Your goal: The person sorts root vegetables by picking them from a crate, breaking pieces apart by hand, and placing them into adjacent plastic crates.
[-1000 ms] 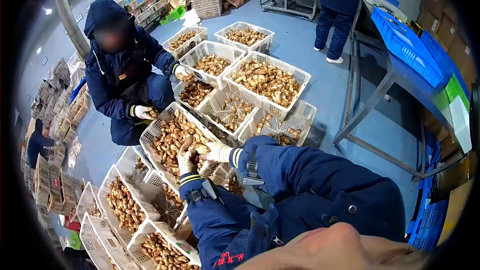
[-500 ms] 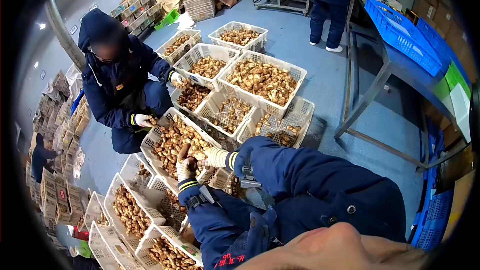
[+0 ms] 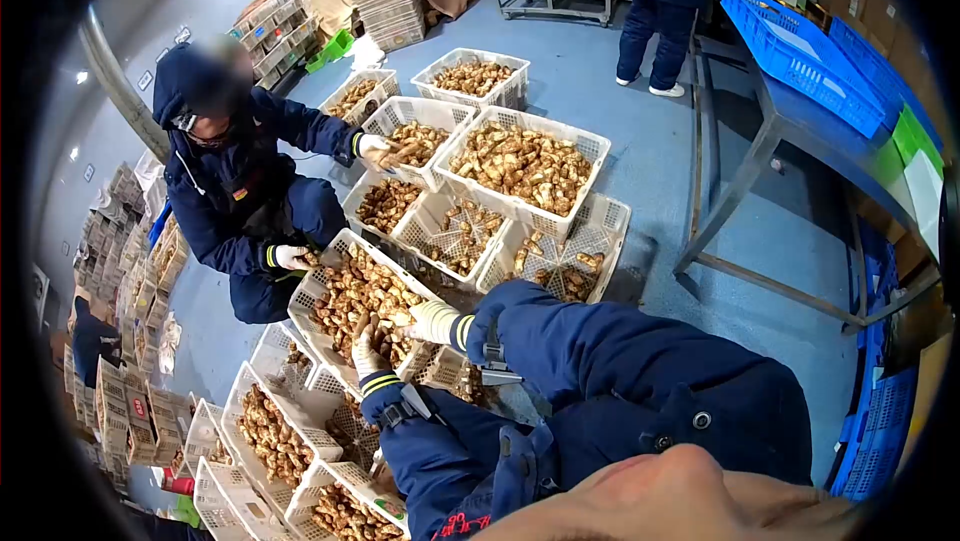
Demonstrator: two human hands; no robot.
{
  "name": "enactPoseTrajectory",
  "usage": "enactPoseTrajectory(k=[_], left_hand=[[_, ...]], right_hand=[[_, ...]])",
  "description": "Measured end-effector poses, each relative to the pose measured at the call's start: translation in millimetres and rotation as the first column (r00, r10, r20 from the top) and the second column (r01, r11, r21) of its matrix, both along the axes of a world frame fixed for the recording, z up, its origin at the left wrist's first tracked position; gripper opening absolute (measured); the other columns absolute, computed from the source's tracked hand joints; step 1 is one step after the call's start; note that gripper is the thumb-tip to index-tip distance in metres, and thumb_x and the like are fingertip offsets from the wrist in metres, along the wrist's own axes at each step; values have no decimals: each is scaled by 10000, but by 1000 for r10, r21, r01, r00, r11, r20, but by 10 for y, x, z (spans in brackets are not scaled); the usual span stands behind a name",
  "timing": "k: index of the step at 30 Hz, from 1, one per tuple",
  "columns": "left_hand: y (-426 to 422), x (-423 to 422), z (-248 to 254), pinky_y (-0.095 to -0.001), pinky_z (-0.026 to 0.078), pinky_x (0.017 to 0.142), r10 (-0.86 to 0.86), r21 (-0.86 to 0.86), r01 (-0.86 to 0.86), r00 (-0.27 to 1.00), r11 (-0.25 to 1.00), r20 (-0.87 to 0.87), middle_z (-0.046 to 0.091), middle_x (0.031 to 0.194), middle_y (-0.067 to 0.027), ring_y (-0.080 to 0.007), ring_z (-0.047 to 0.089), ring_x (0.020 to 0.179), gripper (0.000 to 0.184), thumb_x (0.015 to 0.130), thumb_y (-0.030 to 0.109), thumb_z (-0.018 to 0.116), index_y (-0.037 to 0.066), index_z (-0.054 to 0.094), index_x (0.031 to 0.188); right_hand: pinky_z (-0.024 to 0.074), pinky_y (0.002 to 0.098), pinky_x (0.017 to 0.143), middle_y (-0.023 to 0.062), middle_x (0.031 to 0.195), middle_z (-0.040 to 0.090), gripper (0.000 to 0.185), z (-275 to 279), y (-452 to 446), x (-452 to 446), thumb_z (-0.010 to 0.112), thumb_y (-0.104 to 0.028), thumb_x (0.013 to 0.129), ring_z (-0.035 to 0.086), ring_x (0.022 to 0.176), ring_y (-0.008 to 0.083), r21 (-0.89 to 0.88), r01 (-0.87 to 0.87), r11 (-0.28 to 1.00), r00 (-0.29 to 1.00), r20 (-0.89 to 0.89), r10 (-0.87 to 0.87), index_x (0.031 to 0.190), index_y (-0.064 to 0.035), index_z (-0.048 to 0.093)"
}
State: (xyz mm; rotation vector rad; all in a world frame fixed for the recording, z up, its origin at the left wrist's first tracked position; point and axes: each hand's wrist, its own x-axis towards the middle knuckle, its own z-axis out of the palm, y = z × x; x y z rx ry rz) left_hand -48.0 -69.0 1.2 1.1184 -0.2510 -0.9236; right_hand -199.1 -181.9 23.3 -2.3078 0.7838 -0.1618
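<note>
My left hand, in a striped, pale glove with dark-stained fingers, is low over a white crate of brown-and-cream mushrooms. Its fingers are stretched out and apart among the mushrooms. My right hand reaches in from the right edge of that crate, beside the left one. Its fingers are bent down over the mushrooms, and what they pinch blends in with the pile. Close by stand a sparsely filled crate and another with a few mushrooms.
A co-worker crouches across the crate, both gloved hands at mushrooms. A heaped crate stands beyond my right arm. More filled crates lie at lower left. A metal table with blue trays is on the right; another person stands behind.
My hands have moved slightly apart, and a long brown piece at my left hand no longer stands out. The co-worker's far hand has moved right, over another crate. The view has shifted slightly.
</note>
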Motion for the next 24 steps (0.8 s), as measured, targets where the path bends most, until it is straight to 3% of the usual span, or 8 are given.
enactPoseTrajectory(k=[5,6,10,13,14,15,20,24], left_hand=[[-37,21,8,-236,505,598,-106,0,107,993,994,59,647,1019,-34,-132,608,709,476,837,294,699,78,568,1241],[-36,-84,60,-259,509,617,-34,76,29,998,997,59,649,986,-51,-159,609,713,494,811,302,735,56,583,1211],[-66,-33,-54,-282,491,622,-72,132,58,992,990,105,646,1003,-57,-152,583,741,371,867,108,651,73,567,1227],[35,116,-119,-270,462,574,-127,33,126,991,991,37,608,883,-79,-156,576,705,306,841,74,630,55,586,1143],[118,122,-71,-263,463,575,-123,-5,124,991,992,48,614,898,-61,-147,580,713,315,849,140,647,68,585,1149],[198,124,-19,-255,464,576,-119,-44,122,991,992,59,619,913,-43,-138,584,721,334,856,207,664,81,585,1156],[284,67,65,-282,515,680,140,-91,-151,983,984,-117,630,1019,-24,-154,609,840,410,862,283,678,71,585,1200],[321,12,271,-310,546,624,256,-198,-338,902,920,-348,649,906,-41,-181,630,742,296,866,282,681,74,646,1073]], right_hand=[[493,446,784,241,903,660,551,-33,64,-32,597,-518,811,633,864,393,-8,-34,999,996,83,34,1027,-13,630],[492,442,800,230,932,664,538,-23,49,4,588,-501,820,637,873,384,-12,-38,999,998,-48,37,1053,-18,630],[496,464,808,213,954,675,508,89,39,30,576,-465,831,647,908,373,-203,-209,957,972,-151,180,1070,-23,650],[499,460,810,189,966,672,448,368,76,82,612,-401,800,643,913,355,-322,-388,864,922,-131,365,1083,-53,617],[492,445,835,213,1043,650,501,159,-26,153,619,-438,796,624,972,357,-450,-513,731,821,-7,572,1114,-51,613],[481,440,868,236,1113,619,585,131,-43,277,632,-479,790,595,1024,378,-92,-315,945,947,40,320,1160,-28,596],[496,350,804,187,1040,647,533,50,-114,435,678,-300,839,615,939,242,216,-466,858,864,319,389,1226,32,523],[481,254,683,16,845,604,335,161,-51,479,551,-274,944,548,766,93,384,-457,802,852,448,270,1128,7,557]])
